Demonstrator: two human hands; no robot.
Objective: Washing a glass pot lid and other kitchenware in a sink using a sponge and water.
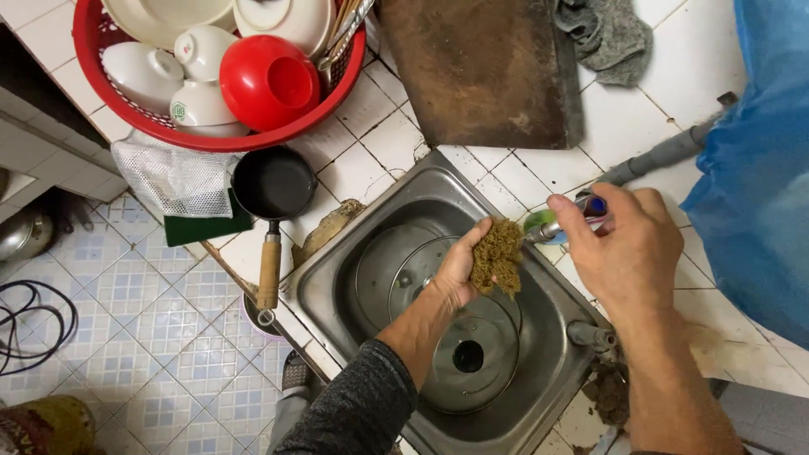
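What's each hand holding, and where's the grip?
Left hand: brown scrub pad, pinched along its left edge. Right hand: small bottle, gripped around its body.

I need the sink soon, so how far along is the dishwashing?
Done: bowls sit stacked in the red basket. In hand: the left hand holds a scrubber and the right hand tips a soap bottle toward it. Left: glass lids lie in the sink; a small pan waits beside it.
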